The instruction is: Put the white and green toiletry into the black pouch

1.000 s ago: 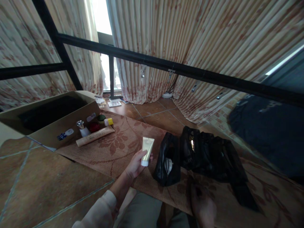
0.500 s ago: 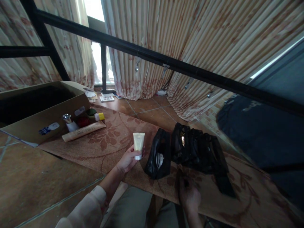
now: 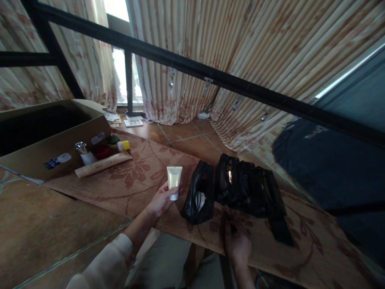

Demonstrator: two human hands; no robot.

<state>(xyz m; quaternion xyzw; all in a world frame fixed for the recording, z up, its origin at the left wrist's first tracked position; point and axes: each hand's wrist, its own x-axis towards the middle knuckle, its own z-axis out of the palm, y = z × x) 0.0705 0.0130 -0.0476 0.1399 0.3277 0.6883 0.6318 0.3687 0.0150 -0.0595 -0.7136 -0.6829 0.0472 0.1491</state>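
Observation:
My left hand (image 3: pixel 161 200) is closed round the lower end of a small pale-yellow squeeze tube (image 3: pixel 174 178). The tube stands upright, its white cap down and its flat crimped end up. Just right of it sits an opened black pouch (image 3: pixel 192 200) with something white (image 3: pixel 200 200) inside. Low in the shade in front of the pouches, my right hand (image 3: pixel 237 243) rests at the cloth with its fingers curled. Whatever those fingers hold, if anything, is too dark to make out. Beside the first pouch stands a larger black bag (image 3: pixel 249 188) with several sections and a gold-coloured fitting.
A cardboard box (image 3: pixel 69 148) stands at left. Before it are a silver-topped bottle (image 3: pixel 86 154), a long beige tube (image 3: pixel 104 163), a red jar (image 3: pixel 102 151) and a yellow-capped bottle (image 3: pixel 123 145). A patterned cloth (image 3: pixel 144 164) lies underneath. A dark metal rail (image 3: pixel 180 62) crosses before curtains.
The whole view has shifted slightly. My left hand keeps the tube in nearly the same place and pose, and my right hand stays low beside the pouches.

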